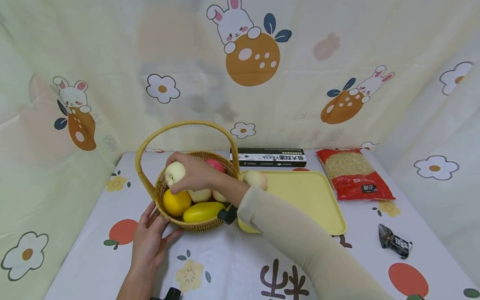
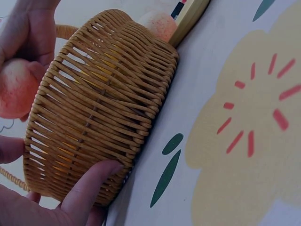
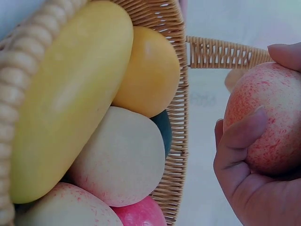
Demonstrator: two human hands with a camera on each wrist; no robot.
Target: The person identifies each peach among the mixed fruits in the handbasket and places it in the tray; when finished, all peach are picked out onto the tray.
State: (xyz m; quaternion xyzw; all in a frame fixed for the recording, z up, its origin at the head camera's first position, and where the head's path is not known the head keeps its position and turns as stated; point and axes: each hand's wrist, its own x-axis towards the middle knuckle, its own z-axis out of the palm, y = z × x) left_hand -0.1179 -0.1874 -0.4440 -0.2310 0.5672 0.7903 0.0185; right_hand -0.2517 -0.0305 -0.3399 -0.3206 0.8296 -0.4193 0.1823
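My right hand (image 1: 193, 171) grips a pale peach (image 1: 175, 173) above the left part of a wicker basket (image 1: 195, 226). In the right wrist view the peach's red-speckled skin shows between thumb and fingers, just beyond the rim. My left hand (image 1: 147, 241) holds the basket low at its front left, its thumb (image 2: 91, 186) pressed against the woven wall. Inside lie an orange (image 1: 177, 203), a long yellow fruit (image 1: 202, 212), pale peaches (image 3: 120, 157) and a pink fruit (image 3: 141, 213). A dark green thing (image 3: 162, 132) is mostly hidden below them.
A yellow tray (image 1: 300, 200) stands right of the basket, with another peach (image 1: 256, 179) at its left end. Behind it lies a black-and-white pasta box (image 1: 268, 157). Farther right are a red bag of noodles (image 1: 356, 177) and a small black packet (image 1: 395, 241). The basket's tall handle (image 1: 195, 123) arches overhead.
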